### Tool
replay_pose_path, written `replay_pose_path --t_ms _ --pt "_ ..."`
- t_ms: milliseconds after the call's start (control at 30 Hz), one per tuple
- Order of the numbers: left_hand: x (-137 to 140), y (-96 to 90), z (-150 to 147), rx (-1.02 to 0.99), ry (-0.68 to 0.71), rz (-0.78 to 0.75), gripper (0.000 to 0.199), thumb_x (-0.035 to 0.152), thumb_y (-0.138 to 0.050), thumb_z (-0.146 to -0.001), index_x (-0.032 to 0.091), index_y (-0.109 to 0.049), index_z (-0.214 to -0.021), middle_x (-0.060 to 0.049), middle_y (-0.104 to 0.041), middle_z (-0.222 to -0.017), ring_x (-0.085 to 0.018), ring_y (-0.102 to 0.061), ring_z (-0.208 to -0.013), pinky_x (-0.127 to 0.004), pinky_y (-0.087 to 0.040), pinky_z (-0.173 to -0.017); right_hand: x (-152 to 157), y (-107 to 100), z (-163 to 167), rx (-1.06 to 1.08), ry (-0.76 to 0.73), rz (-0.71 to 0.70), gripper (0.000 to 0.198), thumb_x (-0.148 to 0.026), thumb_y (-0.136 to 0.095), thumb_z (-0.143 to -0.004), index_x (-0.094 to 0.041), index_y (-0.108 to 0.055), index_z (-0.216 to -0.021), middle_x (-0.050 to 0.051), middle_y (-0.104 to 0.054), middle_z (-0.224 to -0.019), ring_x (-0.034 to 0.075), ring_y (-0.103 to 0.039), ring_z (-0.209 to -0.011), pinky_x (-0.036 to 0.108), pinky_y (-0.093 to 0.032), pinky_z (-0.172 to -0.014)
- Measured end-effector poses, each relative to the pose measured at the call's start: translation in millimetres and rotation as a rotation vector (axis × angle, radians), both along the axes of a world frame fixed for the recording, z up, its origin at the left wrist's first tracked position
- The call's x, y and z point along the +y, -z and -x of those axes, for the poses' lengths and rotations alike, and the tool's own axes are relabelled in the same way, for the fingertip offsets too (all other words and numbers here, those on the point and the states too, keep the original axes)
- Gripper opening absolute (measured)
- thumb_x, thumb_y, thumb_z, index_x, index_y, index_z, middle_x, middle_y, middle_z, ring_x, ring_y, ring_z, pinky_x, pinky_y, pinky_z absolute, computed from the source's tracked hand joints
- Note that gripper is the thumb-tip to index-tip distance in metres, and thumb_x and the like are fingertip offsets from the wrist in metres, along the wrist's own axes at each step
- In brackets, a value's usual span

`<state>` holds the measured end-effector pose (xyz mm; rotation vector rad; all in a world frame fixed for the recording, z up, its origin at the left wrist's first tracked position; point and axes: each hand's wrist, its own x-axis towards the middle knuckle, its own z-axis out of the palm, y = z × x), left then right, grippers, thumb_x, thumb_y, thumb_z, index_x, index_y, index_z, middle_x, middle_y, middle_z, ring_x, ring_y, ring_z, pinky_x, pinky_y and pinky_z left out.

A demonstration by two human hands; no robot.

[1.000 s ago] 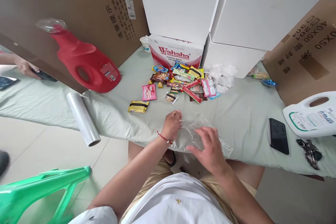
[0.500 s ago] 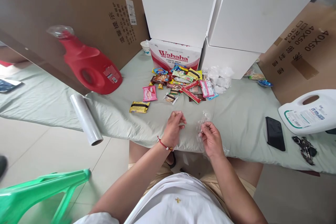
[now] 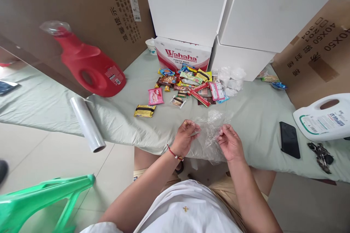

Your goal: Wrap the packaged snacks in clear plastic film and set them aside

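A crumpled sheet of clear plastic film (image 3: 212, 134) stretches between my hands above the table's front edge. My left hand (image 3: 186, 136), with a red bracelet at its wrist, pinches the film's left side. On the other side, my right hand (image 3: 229, 142) grips it between thumb and fingers. Beyond the hands lies a pile of wrapped snacks (image 3: 191, 80). A yellow snack packet (image 3: 144, 111) and a pink packet (image 3: 155, 96) sit apart to its left. Several film-wrapped bundles (image 3: 231, 80) lie at the pile's right side.
A roll of cling film (image 3: 88, 125) overhangs the left front edge. Behind it stands a red jug (image 3: 93, 69). A phone (image 3: 289, 139), keys (image 3: 321, 156) and a white jug (image 3: 325, 118) lie right. White boxes (image 3: 186, 7) and a Wahaba carton (image 3: 183, 54) stand behind. A green stool (image 3: 54, 196) is lower left.
My hands have moved apart, the right one to the right. The film, bunched at my right hand before, is now spread between both hands, and my left hand has taken hold of it.
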<state>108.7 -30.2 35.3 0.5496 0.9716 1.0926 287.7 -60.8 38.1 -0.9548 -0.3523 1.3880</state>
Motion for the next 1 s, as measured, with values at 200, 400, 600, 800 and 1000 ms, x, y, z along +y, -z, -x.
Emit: replay_pose_path --t_ms 200,400,600,800,1000 --pt "24.9 21.1 11.6 0.469 -0.255 -0.081 0.023 0.046 -0.051 -0.094 0.025 -0.042 -0.089 0.008 -0.047 -0.062 -0.011 -0.050 -0.047 -0.021 -0.037 -0.046 3.2 8.2 -39.4 -0.023 -0.058 0.092 0.036 -0.028 -0.096 -0.061 -0.018 -0.065 -0.077 -0.004 -0.055 -0.071 0.006 -0.049 -0.065 0.011 -0.040 -0.048" --pt "47.7 27.2 43.1 0.707 -0.143 -0.189 0.015 0.039 -0.054 -0.095 0.026 -0.048 -0.089 0.008 -0.044 -0.059 -0.013 -0.041 -0.046 -0.025 -0.031 -0.052 13.1 9.7 -82.0 -0.265 -0.142 0.201 0.042 -0.036 -0.098 -0.055 -0.018 -0.067 -0.076 -0.003 -0.054 -0.071 0.007 -0.045 -0.063 0.014 -0.036 -0.045" --pt "61.6 22.8 49.8 0.981 0.050 -0.249 0.012 0.031 -0.051 -0.096 0.027 -0.047 -0.086 0.005 -0.048 -0.057 -0.020 -0.051 -0.053 -0.029 -0.033 -0.063 56.1 14.3 -124.3 -0.698 -0.131 0.220 0.049 -0.051 -0.094 -0.050 -0.020 -0.064 -0.073 -0.003 -0.054 -0.069 0.011 -0.044 -0.061 0.023 -0.035 -0.049" --pt "59.5 21.5 30.2 0.958 0.089 -0.221 0.017 0.027 -0.054 -0.096 0.027 -0.044 -0.082 0.007 -0.046 -0.050 -0.020 -0.049 -0.048 -0.029 -0.032 -0.064 76.7 -0.3 -121.6 -1.513 0.023 0.146 0.018 -0.037 -0.069 -0.081 -0.020 -0.064 -0.081 0.004 -0.062 -0.079 0.018 -0.052 -0.072 0.035 -0.043 -0.073" --pt "55.9 20.8 21.6 0.934 0.130 -0.192 0.020 0.027 -0.050 -0.098 0.027 -0.040 -0.081 0.008 -0.043 -0.043 -0.019 -0.047 -0.039 -0.029 -0.031 -0.059 -2.0 -28.6 -9.4 -1.728 -0.220 -0.627 0.016 -0.020 -0.049 -0.101 -0.022 -0.065 -0.096 0.004 -0.064 -0.087 0.019 -0.055 -0.084 0.032 -0.044 -0.077"
